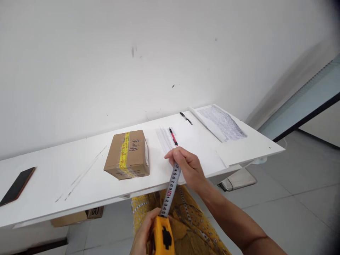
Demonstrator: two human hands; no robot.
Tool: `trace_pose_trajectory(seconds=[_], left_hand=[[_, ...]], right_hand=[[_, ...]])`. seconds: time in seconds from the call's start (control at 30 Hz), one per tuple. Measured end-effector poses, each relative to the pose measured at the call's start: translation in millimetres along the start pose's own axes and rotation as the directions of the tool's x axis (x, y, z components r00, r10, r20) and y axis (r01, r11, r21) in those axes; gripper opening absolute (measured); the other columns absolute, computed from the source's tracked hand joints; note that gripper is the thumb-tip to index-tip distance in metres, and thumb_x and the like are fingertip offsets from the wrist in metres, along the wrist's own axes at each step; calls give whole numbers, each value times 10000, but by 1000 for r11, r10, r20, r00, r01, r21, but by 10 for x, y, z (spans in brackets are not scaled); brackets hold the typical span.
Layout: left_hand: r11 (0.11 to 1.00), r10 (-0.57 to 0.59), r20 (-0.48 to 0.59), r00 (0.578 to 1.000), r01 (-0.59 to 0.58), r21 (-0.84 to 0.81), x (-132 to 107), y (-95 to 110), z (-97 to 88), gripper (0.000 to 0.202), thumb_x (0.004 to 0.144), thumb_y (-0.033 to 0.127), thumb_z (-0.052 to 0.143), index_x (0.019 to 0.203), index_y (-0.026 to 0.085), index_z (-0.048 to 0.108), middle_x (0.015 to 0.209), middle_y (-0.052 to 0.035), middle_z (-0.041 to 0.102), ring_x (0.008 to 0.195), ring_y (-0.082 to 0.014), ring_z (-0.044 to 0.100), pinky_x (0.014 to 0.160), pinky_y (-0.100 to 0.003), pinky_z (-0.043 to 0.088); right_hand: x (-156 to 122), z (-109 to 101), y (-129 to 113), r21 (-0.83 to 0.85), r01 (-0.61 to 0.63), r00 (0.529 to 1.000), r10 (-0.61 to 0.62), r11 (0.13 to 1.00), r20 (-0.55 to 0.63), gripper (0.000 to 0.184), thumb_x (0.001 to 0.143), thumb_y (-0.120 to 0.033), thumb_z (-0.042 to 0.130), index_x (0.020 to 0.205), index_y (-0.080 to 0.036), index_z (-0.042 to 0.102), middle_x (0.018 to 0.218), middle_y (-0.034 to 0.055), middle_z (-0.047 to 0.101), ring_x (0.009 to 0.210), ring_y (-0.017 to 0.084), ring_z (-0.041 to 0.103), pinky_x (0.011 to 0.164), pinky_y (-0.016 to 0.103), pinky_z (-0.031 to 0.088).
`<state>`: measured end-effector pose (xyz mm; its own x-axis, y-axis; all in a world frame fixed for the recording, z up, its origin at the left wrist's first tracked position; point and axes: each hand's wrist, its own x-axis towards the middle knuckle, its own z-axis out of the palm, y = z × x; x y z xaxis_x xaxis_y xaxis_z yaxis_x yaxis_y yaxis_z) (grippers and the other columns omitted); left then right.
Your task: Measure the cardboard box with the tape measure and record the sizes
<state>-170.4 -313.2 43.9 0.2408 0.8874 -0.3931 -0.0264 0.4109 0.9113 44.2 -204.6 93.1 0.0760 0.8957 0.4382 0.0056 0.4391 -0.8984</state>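
Note:
My left hand [145,232] is closed around the yellow case of a tape measure [163,235], low in front of my lap. Out of the case runs a short length of silver blade with black numbers, slanting up toward the table. At its far end my right hand [186,163] pinches the blade, and the tip is hidden under the fingers. To the left of that hand, a cardboard box [127,154] sealed with yellow printed tape sits on the white table [87,177]. Just beyond my right fingers, a red and black pen [173,136] lies on white paper sheets [196,141].
A black pen [186,118] lies near the wall. At the table's right end is a grey-patterned sheet [224,124]. A dark phone-like slab [17,185] lies far left. Under the table stands another cardboard box [71,219]. A glass panel [300,95] leans at the right.

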Motion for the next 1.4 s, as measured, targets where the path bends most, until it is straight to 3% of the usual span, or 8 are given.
trace_pose_trajectory(seconds=[0.17,0.37,0.53,0.73,0.93,1.03,1.17,1.4], left_hand=[[948,287,157,945,-304,96,194,160,327,1015,624,410,820,1485,289,296,1220,-120,543,1034,-287,581,900,-386,477],[882,385,271,882,-439,174,527,666,513,865,756,359,751,1478,299,277,1099,-69,548,826,-187,577,707,-292,495],[815,569,215,794,-580,-15,1204,1165,740,726,798,480,707,1406,264,373,1101,-81,594,785,-197,650,688,-333,530],[836,516,208,831,-541,88,2263,1161,1081,706,744,458,757,1316,211,426,1085,-72,572,769,-183,653,716,-340,508],[665,384,380,842,-537,519,2397,740,874,504,772,329,706,1222,178,535,923,-30,598,781,-184,562,728,-328,459],[449,384,509,770,-638,625,2301,702,786,528,743,298,722,1237,210,559,1076,-76,618,982,-259,551,886,-411,447],[271,378,641,668,-742,614,2283,727,773,598,704,288,744,1269,228,556,1232,-113,588,1216,-325,470,1072,-507,349],[157,210,701,682,-731,664,2382,715,750,761,699,385,758,1387,222,474,1495,-172,428,1465,-424,226,1169,-632,146]], right_hand=[[-367,-108,108,-250,176,981,-192,952,-40,270,1001,-250,383,912,-217,637,687,12,576,567,136,505,523,285,409],[-352,-328,144,-389,446,882,-469,806,40,280,953,-168,405,1156,-230,588,728,22,627,619,163,568,556,301,462],[317,-891,343,-453,11,941,-162,891,-298,273,973,-351,413,1094,-225,622,690,-1,591,595,147,541,570,281,429],[1253,-1041,1035,-678,-343,933,319,650,-166,235,899,-403,484,894,-202,605,814,40,680,739,185,601,658,293,409],[1421,-765,1353,-829,-162,899,426,535,99,377,840,-444,607,1113,-192,544,876,67,705,790,237,627,679,316,409],[1453,-803,1383,-790,-78,895,392,608,214,254,844,-185,538,1089,-190,602,830,56,702,777,219,634,701,321,436],[1530,-1026,1345,-309,-376,885,438,873,161,256,858,-154,461,1026,-164,655,803,65,717,746,180,666,749,338,515],[1342,-1066,1462,14,-255,967,255,967,26,344,742,-353,737,983,-221,531,798,-6,705,765,148,655,811,340,505]])
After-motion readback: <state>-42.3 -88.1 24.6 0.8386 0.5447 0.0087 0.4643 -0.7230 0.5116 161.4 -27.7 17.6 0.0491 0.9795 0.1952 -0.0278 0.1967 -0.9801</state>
